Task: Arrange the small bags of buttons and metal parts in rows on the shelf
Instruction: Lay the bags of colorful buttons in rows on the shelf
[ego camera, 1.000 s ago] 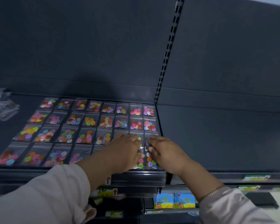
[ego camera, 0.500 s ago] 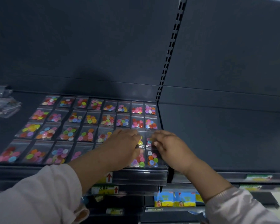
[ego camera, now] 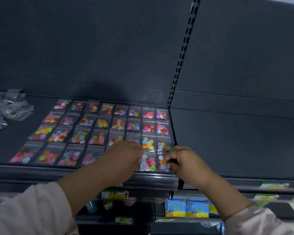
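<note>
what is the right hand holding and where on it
The right hand pinches the front-right button bag at its right edge; the left hand lies flat on the neighbouring bags.

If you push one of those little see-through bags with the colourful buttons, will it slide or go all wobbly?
Probably it slides easily: the button bag is shiny clear plastic lying flat on the smooth dark shelf. It likely feels floppy, since the film looks thin. The loose buttons inside would probably shift and bunch up. It looks light, so the right hand could nudge it with fingertips.
</note>
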Available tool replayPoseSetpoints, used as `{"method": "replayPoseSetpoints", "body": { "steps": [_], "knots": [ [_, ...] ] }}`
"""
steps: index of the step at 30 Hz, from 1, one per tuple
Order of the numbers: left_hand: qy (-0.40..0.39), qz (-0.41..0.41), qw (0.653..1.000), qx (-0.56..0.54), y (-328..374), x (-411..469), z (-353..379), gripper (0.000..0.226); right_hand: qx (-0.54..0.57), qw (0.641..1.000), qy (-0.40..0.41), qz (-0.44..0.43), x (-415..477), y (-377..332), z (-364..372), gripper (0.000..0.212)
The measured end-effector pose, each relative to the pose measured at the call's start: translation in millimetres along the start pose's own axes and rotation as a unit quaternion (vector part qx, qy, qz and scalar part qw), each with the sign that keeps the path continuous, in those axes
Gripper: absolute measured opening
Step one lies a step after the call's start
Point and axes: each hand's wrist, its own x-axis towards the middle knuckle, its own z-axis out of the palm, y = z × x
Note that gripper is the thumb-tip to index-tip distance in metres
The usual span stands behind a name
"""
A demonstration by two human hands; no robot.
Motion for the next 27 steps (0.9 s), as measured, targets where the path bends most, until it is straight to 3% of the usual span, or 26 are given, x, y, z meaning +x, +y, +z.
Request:
{"method": "replayPoseSetpoints", "body": {
  "steps": [5,13,27],
  "knots": [
    [0.038,-0.041,0.998,-0.024,-11.8,-18.5,-8.7,0.039,0.015,0.999,0.029,-0.014,2.7,-14.2,-1.6,0.010],
    [0.101,-0.103,0.989,0.037,-59.5,-65.9,-19.2,0.037,-0.025,0.991,0.033,-0.128,22.6,-73.7,20.7,0.031],
    [0.065,-0.122,0.987,0.083,-94.0,-114.7,-33.7,0.024,-0.057,0.983,-0.017,-0.176,45.0,-139.6,60.3,0.026]
  ]
}}
